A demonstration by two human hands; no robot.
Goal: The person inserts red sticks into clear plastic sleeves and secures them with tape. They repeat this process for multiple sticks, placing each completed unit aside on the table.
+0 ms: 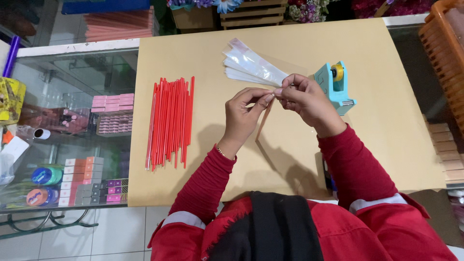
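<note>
Looking down from the head camera, we go left to right. Behind the glass of a display counter (72,77) sit flat pink boxes (113,102), small grey and orange cartons (84,181) and round blue tubs (46,175). On the tan paper-covered tabletop (386,121) lies a row of thin red plastic sticks (169,123), long axes running away from us.

Our left hand (244,116) and right hand (307,99) meet at the fingertips, pinched on one thin tan stick in a narrow clear sleeve (265,118). It slants from the fingers down and leftward toward us, below the left hand. A fan of clear plastic sleeves (251,65) lies just beyond the fingers. A small turquoise tape dispenser with a yellow roll (336,87) stands just beside the right hand, an orange plastic crate (442,53) at far right.
</note>
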